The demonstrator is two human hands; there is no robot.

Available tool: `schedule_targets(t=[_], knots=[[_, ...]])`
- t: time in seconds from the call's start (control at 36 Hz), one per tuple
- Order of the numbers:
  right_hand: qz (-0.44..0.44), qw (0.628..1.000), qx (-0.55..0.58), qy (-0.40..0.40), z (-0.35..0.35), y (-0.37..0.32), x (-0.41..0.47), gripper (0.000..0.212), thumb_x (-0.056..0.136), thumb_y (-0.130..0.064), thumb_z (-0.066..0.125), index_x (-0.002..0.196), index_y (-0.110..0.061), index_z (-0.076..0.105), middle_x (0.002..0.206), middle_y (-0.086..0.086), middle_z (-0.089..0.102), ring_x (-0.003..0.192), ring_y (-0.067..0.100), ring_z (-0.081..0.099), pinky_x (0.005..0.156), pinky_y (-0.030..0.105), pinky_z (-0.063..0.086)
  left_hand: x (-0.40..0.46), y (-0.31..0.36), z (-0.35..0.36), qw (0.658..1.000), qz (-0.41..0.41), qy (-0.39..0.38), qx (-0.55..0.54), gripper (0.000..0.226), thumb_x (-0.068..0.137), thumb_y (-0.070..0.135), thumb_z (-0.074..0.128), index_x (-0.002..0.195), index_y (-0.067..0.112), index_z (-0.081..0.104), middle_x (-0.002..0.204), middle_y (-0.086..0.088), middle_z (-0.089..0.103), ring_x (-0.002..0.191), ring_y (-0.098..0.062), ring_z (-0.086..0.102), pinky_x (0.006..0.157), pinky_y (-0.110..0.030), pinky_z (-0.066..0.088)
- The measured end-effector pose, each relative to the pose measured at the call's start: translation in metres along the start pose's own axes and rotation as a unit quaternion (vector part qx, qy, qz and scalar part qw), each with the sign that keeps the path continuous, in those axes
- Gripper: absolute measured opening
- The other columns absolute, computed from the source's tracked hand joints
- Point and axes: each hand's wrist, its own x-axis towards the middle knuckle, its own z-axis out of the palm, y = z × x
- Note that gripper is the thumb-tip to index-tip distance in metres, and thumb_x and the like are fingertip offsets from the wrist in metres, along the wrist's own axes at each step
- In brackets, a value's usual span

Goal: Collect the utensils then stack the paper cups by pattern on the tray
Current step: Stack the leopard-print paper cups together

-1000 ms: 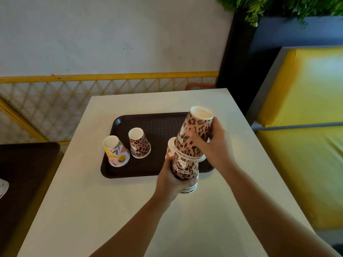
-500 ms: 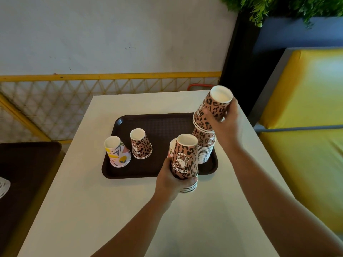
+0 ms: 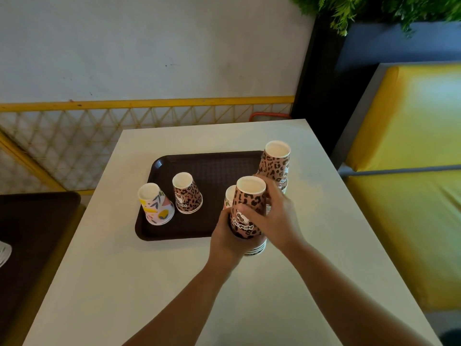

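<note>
A dark brown tray (image 3: 207, 168) lies on the white table (image 3: 154, 283). My left hand (image 3: 228, 242) grips an upside-down stack of leopard-print cups (image 3: 248, 211) at the tray's near right corner. My right hand (image 3: 277, 216) closes around the same stack from the right. Behind it a taller leopard stack (image 3: 275, 162) stands on the tray's right edge. A single leopard cup (image 3: 187, 193) and a floral cup (image 3: 156, 204) stand inverted on the tray's left. Another floral cup (image 3: 229, 196) is half hidden behind the held stack.
A yellow bench seat (image 3: 409, 176) runs along the right of the table. A yellow lattice railing (image 3: 74, 136) and a white wall lie beyond the far edge. A dark table (image 3: 30, 233) sits at the left. Green plants (image 3: 374, 8) hang at the top right.
My right hand set its leopard cup on the taller stack, let go, and came back to grip the stack in my left hand.
</note>
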Motion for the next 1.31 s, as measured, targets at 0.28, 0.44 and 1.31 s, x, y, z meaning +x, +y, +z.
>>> schedule_targets(t=[0.28, 0.44, 1.31], knots=[[0.007, 1.000, -0.001, 0.023, -0.003, -0.001, 0.003, 0.054, 0.074, -0.032, 0.074, 0.122, -0.024, 0.049, 0.108, -0.015, 0.057, 0.101, -0.001, 0.054, 0.077, -0.001, 0.040, 0.003, -0.008, 0.000, 0.997, 0.043, -0.035, 0.050, 0.101, 0.052, 0.013, 0.091, 0.135, 0.023, 0.035, 0.124, 0.009, 0.055, 0.112, -0.007, 0.055, 0.095, -0.024, 0.048], [0.012, 0.999, 0.011, 0.046, -0.010, -0.005, 0.009, 0.055, 0.075, -0.032, 0.071, 0.125, -0.024, 0.050, 0.111, -0.008, 0.063, 0.103, 0.007, 0.060, 0.083, 0.020, 0.050, 0.001, -0.010, -0.003, 0.997, 0.055, -0.031, 0.051, 0.089, 0.054, 0.015, 0.091, 0.128, 0.025, 0.042, 0.117, 0.012, 0.060, 0.107, -0.003, 0.059, 0.087, -0.015, 0.051], [0.013, 0.975, -0.036, 0.221, -0.037, -0.012, 0.068, 0.074, 0.078, -0.047, 0.067, 0.140, -0.022, 0.035, 0.142, -0.003, 0.041, 0.128, 0.009, 0.038, 0.101, 0.024, 0.034, 0.009, -0.006, -0.009, 0.998, 0.051, -0.004, 0.045, 0.080, 0.055, 0.019, 0.089, 0.119, 0.027, 0.043, 0.109, 0.017, 0.058, 0.102, -0.001, 0.057, 0.082, -0.016, 0.051]])
